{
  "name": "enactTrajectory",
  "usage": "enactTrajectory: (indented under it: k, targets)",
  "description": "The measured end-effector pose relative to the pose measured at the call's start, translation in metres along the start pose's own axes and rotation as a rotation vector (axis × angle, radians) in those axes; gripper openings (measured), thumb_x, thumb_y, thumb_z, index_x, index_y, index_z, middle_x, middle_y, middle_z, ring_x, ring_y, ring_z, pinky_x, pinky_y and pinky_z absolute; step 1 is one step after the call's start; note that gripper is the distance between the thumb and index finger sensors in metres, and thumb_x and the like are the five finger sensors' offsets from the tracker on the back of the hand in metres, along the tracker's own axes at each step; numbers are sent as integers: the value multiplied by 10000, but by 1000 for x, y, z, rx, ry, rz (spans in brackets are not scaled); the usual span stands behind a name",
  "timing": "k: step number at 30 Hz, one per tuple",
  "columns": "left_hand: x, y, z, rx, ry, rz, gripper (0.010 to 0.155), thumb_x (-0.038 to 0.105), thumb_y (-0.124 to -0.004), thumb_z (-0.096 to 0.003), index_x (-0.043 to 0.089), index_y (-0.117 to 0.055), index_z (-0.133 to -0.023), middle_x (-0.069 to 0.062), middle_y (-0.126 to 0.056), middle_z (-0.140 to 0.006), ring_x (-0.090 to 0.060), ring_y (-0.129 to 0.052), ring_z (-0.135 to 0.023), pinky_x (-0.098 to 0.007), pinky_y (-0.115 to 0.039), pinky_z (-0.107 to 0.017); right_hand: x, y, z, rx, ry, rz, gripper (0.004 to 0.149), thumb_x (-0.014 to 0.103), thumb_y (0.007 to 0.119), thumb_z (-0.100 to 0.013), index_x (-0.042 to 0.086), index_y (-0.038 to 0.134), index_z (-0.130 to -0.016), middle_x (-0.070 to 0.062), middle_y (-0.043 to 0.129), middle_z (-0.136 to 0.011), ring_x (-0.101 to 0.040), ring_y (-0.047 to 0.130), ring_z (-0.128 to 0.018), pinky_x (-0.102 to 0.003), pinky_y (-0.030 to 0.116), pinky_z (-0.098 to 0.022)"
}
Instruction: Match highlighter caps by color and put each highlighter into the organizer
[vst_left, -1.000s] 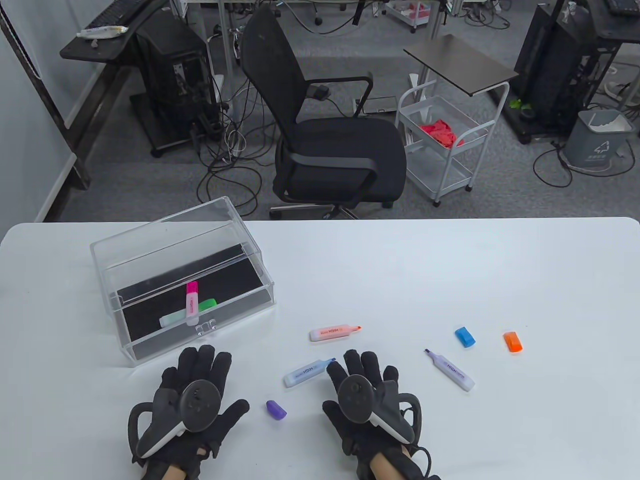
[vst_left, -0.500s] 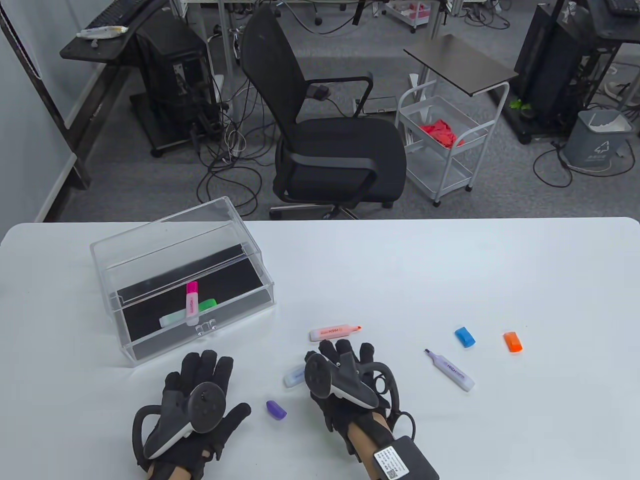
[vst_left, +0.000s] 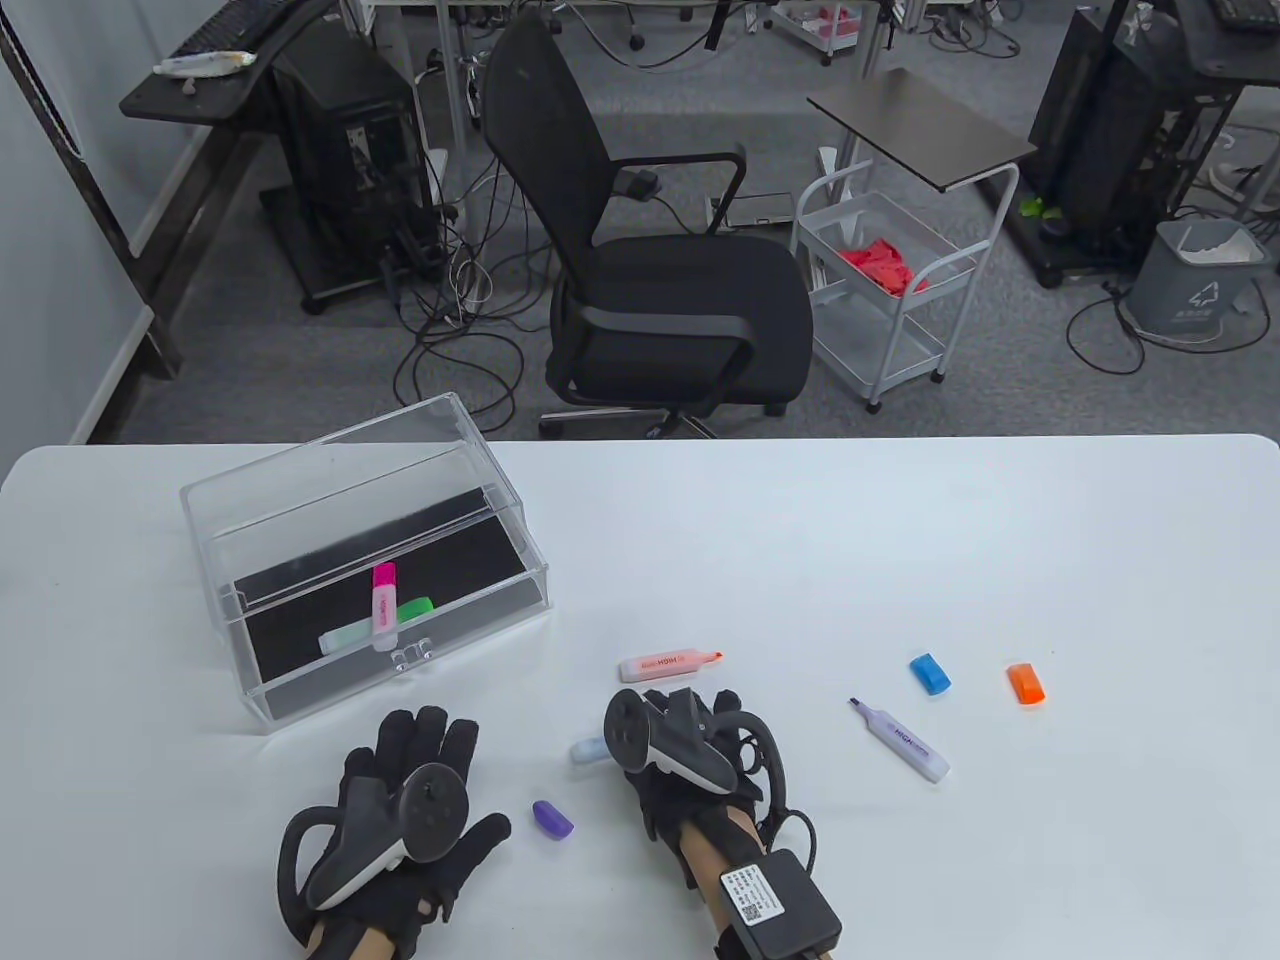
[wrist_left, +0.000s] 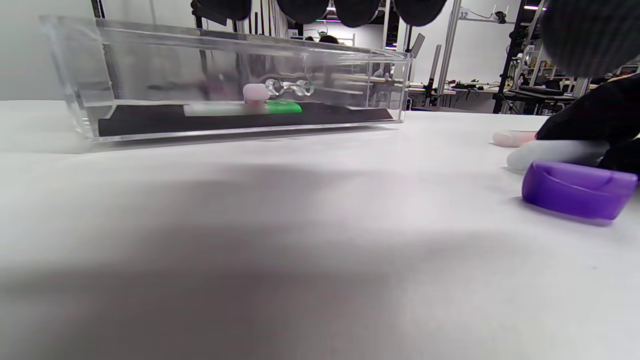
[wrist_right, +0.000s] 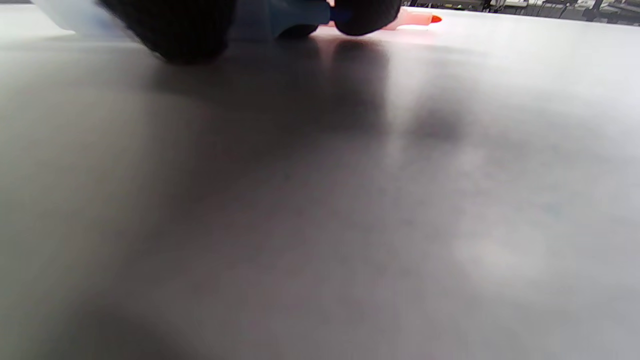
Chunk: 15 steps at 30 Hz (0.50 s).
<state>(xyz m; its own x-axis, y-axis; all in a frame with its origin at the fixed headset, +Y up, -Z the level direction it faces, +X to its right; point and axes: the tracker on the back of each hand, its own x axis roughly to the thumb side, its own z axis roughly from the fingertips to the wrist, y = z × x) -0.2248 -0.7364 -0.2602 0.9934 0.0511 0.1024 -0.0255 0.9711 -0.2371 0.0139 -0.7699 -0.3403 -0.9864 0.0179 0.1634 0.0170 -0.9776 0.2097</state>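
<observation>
My right hand (vst_left: 662, 738) is turned on its side and its fingers (wrist_right: 175, 25) curl round the uncapped blue highlighter (vst_left: 588, 750) on the table; only the pale rear end shows. My left hand (vst_left: 405, 800) lies flat and open in front of the clear organizer (vst_left: 330, 455). A purple cap (vst_left: 552, 818) lies between the hands, close in the left wrist view (wrist_left: 577, 189). The uncapped orange highlighter (vst_left: 668, 665) lies just beyond the right hand. Further right lie the uncapped purple highlighter (vst_left: 900, 740), a blue cap (vst_left: 930, 673) and an orange cap (vst_left: 1026, 683).
Inside the organizer lie a capped pink highlighter (vst_left: 384, 600) and a capped green one (vst_left: 415, 607) on a black liner. A black office chair (vst_left: 660, 300) stands beyond the table's far edge.
My right hand slid left from flat on the table, rolled onto its side and closed over the blue highlighter. The left hand shifted slightly right and stayed flat.
</observation>
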Motion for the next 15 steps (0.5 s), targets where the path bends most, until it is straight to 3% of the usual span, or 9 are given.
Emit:
enactTrajectory:
  k: [8,15]
  targets:
    - [7,-2,0,7,-20,-25,921,815,-559,-420,400,-118,-1114,88,-83,-1203,-284,-149,-1195,-571,-308,-832,2,-5,9,-161,-26,13,451,359,796,-422,350,740,-870,3,818,-910,-289,798,-917,-645,484,-709]
    - [8,1,0,68,-39,-33,925,797,-614,-417,382,-182,-1121,88,-206,-1215,-296,-318,-1201,-555,-432,-837,10,-33,37,-254,-122,9,466,360,807,-421,344,739,-881,-22,878,-858,-287,858,-857,-625,541,-692]
